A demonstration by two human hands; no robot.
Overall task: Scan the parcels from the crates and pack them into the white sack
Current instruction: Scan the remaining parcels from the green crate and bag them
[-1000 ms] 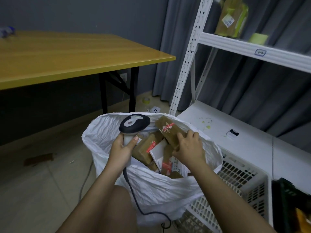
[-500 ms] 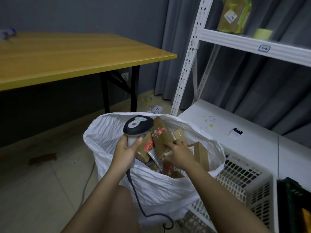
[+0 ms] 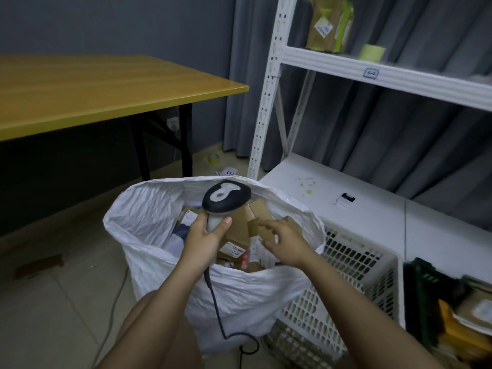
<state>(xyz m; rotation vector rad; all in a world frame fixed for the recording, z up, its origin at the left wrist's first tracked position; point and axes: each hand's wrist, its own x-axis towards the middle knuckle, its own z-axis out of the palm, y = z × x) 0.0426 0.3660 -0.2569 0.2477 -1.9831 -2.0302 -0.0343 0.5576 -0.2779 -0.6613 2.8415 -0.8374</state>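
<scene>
Two hands work over the open mouth of the white sack (image 3: 149, 217), which stands on the floor and is filled with brown cardboard parcels (image 3: 241, 227). The left hand (image 3: 203, 242) grips the handle of the barcode scanner (image 3: 226, 197), thumb up its side, the scanner's head raised above the parcels and its dark cable (image 3: 217, 310) hanging down the front of the sack. The right hand (image 3: 283, 239) hovers just above the parcels with fingers loosely spread and holding nothing; whether the fingertips touch a box I cannot tell. Just right of the sack stands a white crate (image 3: 356, 265), and beside that a dark crate (image 3: 423, 296) with more parcels in it. A yellow table (image 3: 93, 89) stands behind on the left, white shelving (image 3: 269, 83) on the right
</scene>
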